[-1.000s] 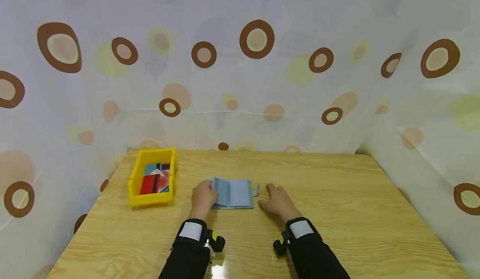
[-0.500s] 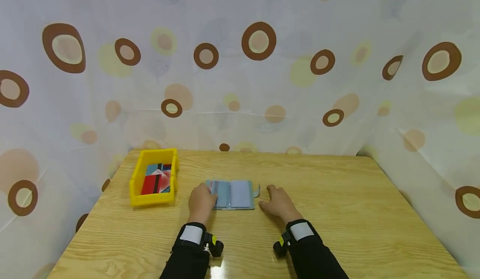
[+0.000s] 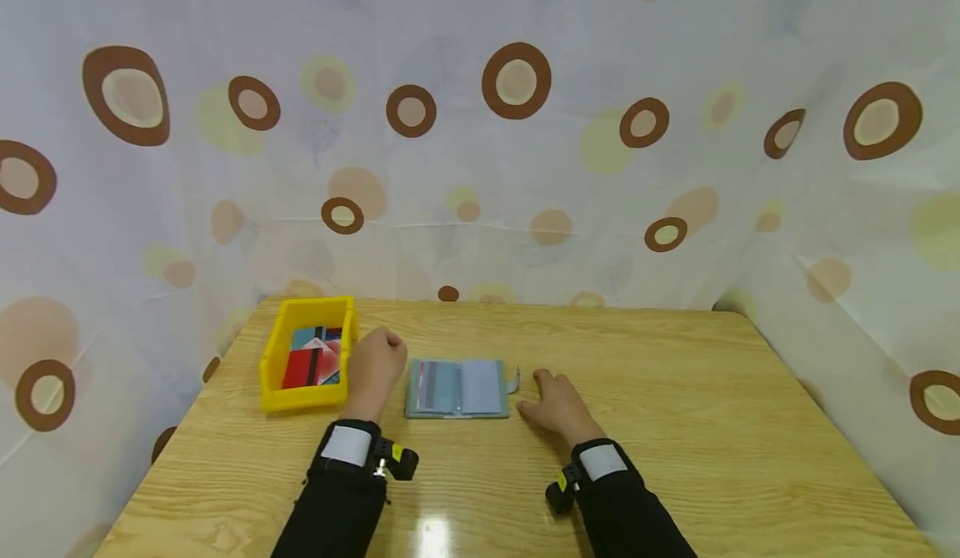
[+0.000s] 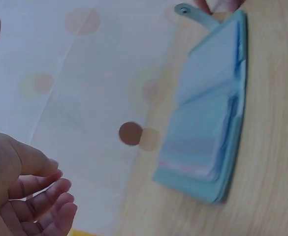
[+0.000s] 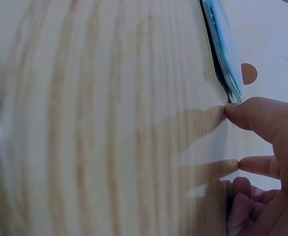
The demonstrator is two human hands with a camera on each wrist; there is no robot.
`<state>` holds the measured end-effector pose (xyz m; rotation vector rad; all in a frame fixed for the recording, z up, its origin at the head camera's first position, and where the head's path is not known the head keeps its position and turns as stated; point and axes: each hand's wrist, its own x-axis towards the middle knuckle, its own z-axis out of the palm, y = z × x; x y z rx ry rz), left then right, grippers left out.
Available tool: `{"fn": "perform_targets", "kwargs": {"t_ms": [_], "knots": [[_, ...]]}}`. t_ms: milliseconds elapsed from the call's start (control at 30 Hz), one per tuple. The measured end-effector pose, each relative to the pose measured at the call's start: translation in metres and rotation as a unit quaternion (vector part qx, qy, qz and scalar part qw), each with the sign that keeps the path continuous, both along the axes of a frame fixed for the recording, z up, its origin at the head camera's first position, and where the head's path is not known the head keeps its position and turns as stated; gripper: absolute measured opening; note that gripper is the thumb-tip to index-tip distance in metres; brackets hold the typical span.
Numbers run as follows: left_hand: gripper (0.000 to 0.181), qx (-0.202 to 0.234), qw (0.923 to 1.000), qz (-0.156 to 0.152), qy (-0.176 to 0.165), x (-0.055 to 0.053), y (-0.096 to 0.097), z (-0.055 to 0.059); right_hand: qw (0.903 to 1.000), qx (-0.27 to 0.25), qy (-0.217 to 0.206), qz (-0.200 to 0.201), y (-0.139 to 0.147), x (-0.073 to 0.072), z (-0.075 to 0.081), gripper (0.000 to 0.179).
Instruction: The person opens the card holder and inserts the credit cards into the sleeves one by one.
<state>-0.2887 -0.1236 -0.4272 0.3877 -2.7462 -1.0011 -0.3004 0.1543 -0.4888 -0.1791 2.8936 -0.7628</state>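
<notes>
A light blue card holder lies spread out on the table, its clear sleeves facing up and a snap tab sticking out on the right. Something with a red edge shows through the left sleeves. My left hand is raised between the card holder and a yellow bin. In the left wrist view its fingers curl loosely with nothing between them. To the right of the card holder, my right hand rests on the table, thumb and fingertip down on the wood near the tab.
Inside the yellow bin lie several cards, among them a red one with a dark stripe. A patterned cloth hangs behind the wooden table and at both sides.
My left hand has let go of the card holder's left sleeves and moved left and up toward the bin. The sleeves, lifted earlier, now lie flat. My right hand has stayed put.
</notes>
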Motion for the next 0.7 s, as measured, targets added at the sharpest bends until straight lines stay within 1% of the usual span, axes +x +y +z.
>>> {"fn": "perform_targets", "kwargs": {"t_ms": [67, 133, 233, 333, 433, 500, 633, 700], "knots": [[0.022, -0.016, 0.9994, 0.021, 0.023, -0.003, -0.019, 0.008, 1.0000, -0.001, 0.003, 0.000, 0.000, 0.000, -0.001, 0.064], [0.022, -0.032, 0.9981, 0.043, 0.030, -0.004, -0.038, 0.009, 1.0000, -0.001, 0.003, -0.002, -0.001, 0.000, -0.001, 0.064], [0.020, -0.050, 0.9963, 0.068, 0.013, -0.005, -0.065, 0.000, 1.0000, -0.003, 0.001, -0.002, -0.002, 0.001, -0.002, 0.064], [0.020, -0.058, 0.9955, 0.072, -0.019, -0.005, -0.085, -0.013, 1.0000, -0.008, -0.003, -0.004, -0.003, 0.002, -0.002, 0.064], [0.022, -0.074, 0.9943, 0.066, -0.040, -0.004, -0.097, -0.024, 1.0000, -0.009, 0.000, -0.004, -0.004, 0.003, -0.003, 0.064], [0.022, -0.088, 0.9926, 0.064, -0.054, -0.004, -0.102, -0.031, 0.9999, -0.010, 0.002, -0.005, -0.004, 0.003, -0.004, 0.064], [0.027, -0.111, 0.9869, 0.082, -0.083, -0.004, -0.105, -0.043, 0.9999, -0.008, 0.002, -0.005, -0.006, 0.005, -0.005, 0.063], [0.029, -0.116, 0.9845, 0.092, -0.094, -0.005, -0.104, -0.045, 0.9999, -0.009, 0.001, -0.007, -0.007, 0.005, -0.006, 0.063]]}}
